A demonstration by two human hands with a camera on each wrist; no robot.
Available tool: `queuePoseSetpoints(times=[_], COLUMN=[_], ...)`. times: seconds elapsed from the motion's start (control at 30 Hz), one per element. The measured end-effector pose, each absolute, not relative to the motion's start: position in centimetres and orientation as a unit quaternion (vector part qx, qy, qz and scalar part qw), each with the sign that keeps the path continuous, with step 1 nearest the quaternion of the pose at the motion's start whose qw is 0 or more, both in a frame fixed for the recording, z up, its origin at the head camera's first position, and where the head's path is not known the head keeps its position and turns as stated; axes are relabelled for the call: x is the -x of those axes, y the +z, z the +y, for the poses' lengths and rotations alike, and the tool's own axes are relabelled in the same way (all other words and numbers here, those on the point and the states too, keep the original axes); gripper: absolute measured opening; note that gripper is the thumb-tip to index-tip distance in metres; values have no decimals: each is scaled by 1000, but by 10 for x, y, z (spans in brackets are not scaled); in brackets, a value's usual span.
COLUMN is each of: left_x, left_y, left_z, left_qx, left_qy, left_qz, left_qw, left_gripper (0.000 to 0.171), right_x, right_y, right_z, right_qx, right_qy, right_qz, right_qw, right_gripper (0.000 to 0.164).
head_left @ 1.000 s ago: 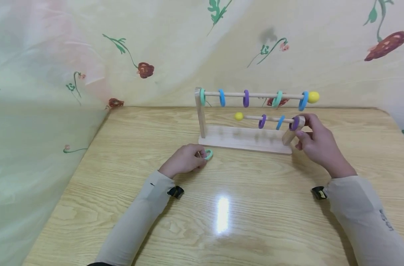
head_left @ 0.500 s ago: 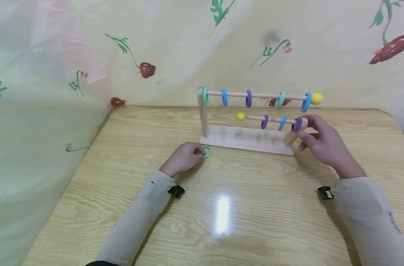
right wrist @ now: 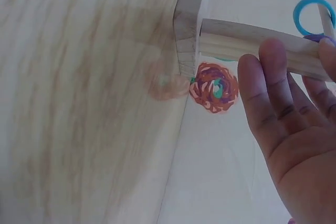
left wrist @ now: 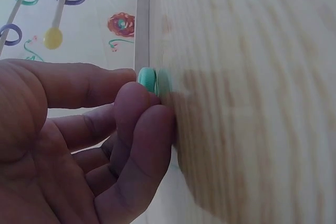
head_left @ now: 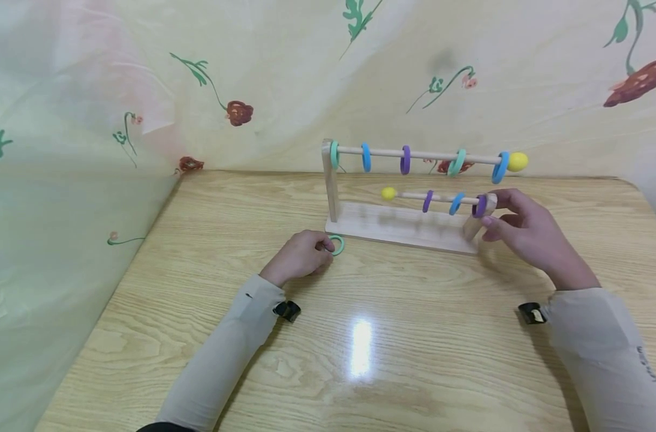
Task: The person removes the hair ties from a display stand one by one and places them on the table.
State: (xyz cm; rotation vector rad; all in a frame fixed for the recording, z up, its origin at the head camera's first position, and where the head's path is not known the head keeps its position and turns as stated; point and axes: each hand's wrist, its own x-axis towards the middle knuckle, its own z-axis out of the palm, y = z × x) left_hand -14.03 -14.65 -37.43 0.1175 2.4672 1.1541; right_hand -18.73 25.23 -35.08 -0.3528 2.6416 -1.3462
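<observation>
A mint green ring [head_left: 336,245] lies on the table at the front left corner of a wooden rack [head_left: 398,227]. My left hand [head_left: 305,255] pinches its near edge between thumb and fingers, low over the tabletop; in the left wrist view the green ring [left wrist: 147,78] shows edge-on beyond the fingertips. My right hand [head_left: 530,231] grips the top of the rack's short post [head_left: 475,225], thumb in front beside a purple ring [head_left: 480,206]. The right wrist view has its fingers along that post [right wrist: 231,40]. The lower rod [head_left: 409,195] carries purple and blue rings and ends in a yellow ball [head_left: 388,193].
The upper rod [head_left: 430,155] runs from the tall left post [head_left: 330,186] to another yellow ball [head_left: 517,161], with several green, blue and purple rings hung along it. A flowered cloth [head_left: 285,72] hangs behind the wooden table [head_left: 414,336].
The green ring has gone from tilted to flat at my left fingertips. Under my right hand, the lower rod with its rings has shifted slightly left and down relative to the upper rod.
</observation>
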Motion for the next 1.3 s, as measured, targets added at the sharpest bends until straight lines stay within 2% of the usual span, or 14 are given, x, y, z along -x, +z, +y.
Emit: queuePoseSetpoints(times=[1.03, 1.3], left_x=[133, 133], left_y=[-368, -365], left_z=[-150, -146], left_qx=[-50, -63], left_qy=[400, 379], left_qz=[893, 908], left_qw=[203, 168], left_gripper=[19, 19], right_x=[170, 167], right_y=[-355, -355], right_z=[255, 251], right_qx=[109, 108], right_qy=[-455, -457], right_qz=[883, 881], right_qw=[46, 53], right_gripper=[40, 41])
